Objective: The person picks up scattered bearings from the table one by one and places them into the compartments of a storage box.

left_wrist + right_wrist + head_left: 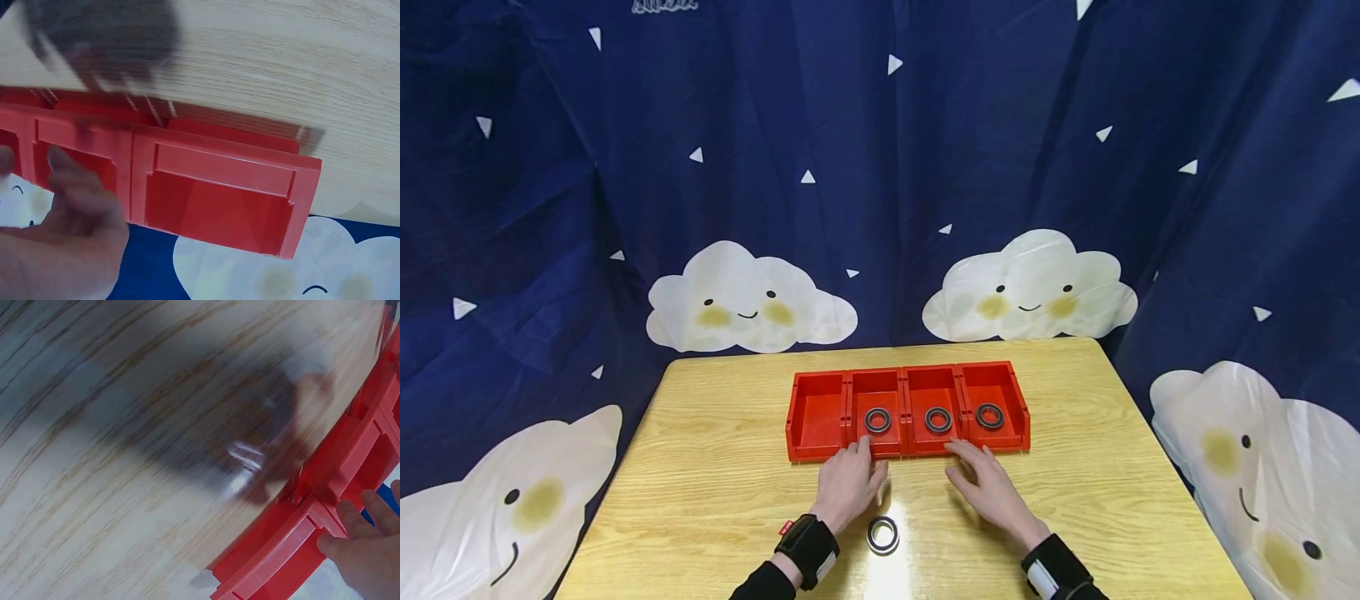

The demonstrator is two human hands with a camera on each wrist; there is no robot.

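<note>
A row of joined red bins stands on the table. The leftmost bin shows no contents, while a bearing lies in each of the others: one bearing in the second from left, another bearing to its right, and a third bearing in the rightmost. My left hand has its index finger extended at the front lip of the second bin. Fingers loosely spread, my right hand has its fingertips by the front edge between the two right bins. Neither hand holds anything. One more bearing lies on the table between my wrists.
The light wooden table carries the bins near its middle. Behind it hangs a dark blue curtain printed with white clouds and triangles. Black bands circle both wrists.
</note>
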